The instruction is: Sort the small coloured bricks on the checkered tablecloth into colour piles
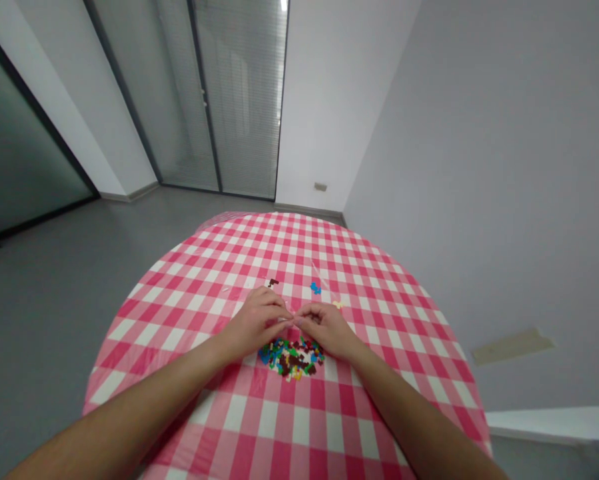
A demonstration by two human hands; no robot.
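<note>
My left hand point(260, 319) and my right hand point(328, 327) meet over the table, fingertips pinched close together. Whatever lies between the fingertips is too small and hidden to make out. Just below them is a pile of small coloured plastic pieces point(292, 362), mixed brown, green, blue, red, yellow and white. Beyond my left hand sits a little group of dark brown pieces point(273, 283). Blue pieces point(315, 288) lie together past my right hand, and pale yellow pieces point(338, 305) are close to its knuckles.
A pink-and-white checked cloth point(299, 440) covers the round table. Glass panels point(244, 100) with dark frames stand behind it. A grey wall point(504, 167) rises on the right, with a strip of tape point(513, 347) on it. Grey floor point(54, 293) shows at left.
</note>
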